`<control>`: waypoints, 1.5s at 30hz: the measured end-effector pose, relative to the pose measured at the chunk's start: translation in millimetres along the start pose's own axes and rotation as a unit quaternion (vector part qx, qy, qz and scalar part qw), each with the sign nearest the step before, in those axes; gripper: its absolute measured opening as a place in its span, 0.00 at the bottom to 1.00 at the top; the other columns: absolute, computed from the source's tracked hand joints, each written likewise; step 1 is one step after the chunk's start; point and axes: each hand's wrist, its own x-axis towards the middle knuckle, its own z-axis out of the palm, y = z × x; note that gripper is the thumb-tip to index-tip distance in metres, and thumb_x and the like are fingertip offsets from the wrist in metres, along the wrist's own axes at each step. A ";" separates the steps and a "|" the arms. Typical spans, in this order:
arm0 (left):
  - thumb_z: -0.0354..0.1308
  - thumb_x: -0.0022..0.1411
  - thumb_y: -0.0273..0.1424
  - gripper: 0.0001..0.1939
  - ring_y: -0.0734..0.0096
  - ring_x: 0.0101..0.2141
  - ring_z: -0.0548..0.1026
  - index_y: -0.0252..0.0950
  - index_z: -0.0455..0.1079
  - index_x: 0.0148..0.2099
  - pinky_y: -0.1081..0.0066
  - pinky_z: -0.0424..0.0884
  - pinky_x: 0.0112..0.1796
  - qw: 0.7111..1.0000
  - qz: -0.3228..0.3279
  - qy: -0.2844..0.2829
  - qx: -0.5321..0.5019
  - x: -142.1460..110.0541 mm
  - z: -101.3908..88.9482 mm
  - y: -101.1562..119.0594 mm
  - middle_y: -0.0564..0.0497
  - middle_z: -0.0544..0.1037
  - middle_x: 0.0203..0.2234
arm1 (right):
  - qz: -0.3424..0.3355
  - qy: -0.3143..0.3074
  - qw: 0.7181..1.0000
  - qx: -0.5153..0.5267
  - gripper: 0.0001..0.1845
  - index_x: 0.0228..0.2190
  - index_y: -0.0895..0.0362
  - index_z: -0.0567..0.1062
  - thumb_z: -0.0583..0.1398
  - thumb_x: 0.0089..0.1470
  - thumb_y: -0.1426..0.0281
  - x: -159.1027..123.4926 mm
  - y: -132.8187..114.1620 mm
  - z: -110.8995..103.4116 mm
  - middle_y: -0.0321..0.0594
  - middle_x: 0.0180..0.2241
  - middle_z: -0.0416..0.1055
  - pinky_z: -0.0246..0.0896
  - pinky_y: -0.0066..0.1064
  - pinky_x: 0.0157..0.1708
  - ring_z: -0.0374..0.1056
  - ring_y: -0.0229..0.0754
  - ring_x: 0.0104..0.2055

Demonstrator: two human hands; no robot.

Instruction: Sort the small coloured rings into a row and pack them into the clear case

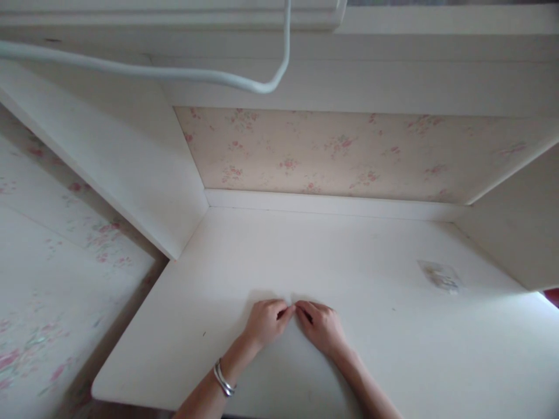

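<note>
Both hands meet low in the middle of the view, above the white desktop [305, 250]. My left hand [266, 322] is closed in a pinch, thumb against forefinger. Mirroring it, my right hand [322, 327] pinches too, its fingertips almost touching the left ones. A tiny pale bit seems to show at the fingertips, too small and too close to the desk's colour to name. A silver bangle [224, 379] circles the left wrist.
A small clear plastic bag [442, 276] with little pieces inside lies to the right. A tiny dark speck [204, 334] is on the left. White side panels and a flowered back wall [288, 151] enclose the desk. A white bent tube [174, 73] crosses above.
</note>
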 end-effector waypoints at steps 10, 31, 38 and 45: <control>0.46 0.66 0.36 0.18 0.75 0.24 0.68 0.37 0.65 0.25 0.72 0.54 0.27 0.999 0.039 -0.015 0.034 -2.6 -1.6 2.2 0.54 0.72 0.20 | 0.009 -0.003 1.000 -0.014 0.13 0.36 0.51 0.74 0.50 0.60 0.67 0.5 -1.4 -0.8 0.34 0.32 0.75 0.53 0.25 0.31 0.70 0.38 0.33; 0.45 0.67 0.35 0.18 0.74 0.24 0.69 0.37 0.66 0.25 0.72 0.55 0.27 0.999 0.026 -0.009 0.026 -0.5 -1.6 1.2 0.53 0.72 0.21 | 0.009 -0.001 1.000 -0.010 0.14 0.37 0.51 0.74 0.49 0.61 0.66 0.6 1.3 1.2 0.35 0.33 0.75 0.55 0.25 0.31 0.70 0.39 0.33; 0.46 0.66 0.35 0.18 0.75 0.23 0.68 0.37 0.66 0.25 0.72 0.55 0.26 0.999 0.021 -0.009 0.025 0.0 -2.0 1.5 0.54 0.72 0.20 | 0.010 0.005 1.000 -0.011 0.15 0.37 0.51 0.75 0.49 0.61 0.65 0.8 0.4 0.1 0.36 0.32 0.76 0.56 0.25 0.32 0.71 0.38 0.33; 0.46 0.66 0.35 0.18 0.74 0.23 0.68 0.37 0.66 0.25 0.72 0.55 0.26 0.999 0.019 -0.010 0.024 -0.6 -2.7 2.5 0.53 0.71 0.20 | 0.014 -0.003 1.000 -0.002 0.16 0.37 0.51 0.75 0.48 0.61 0.65 1.5 -1.4 -1.9 0.37 0.32 0.76 0.57 0.26 0.32 0.71 0.39 0.34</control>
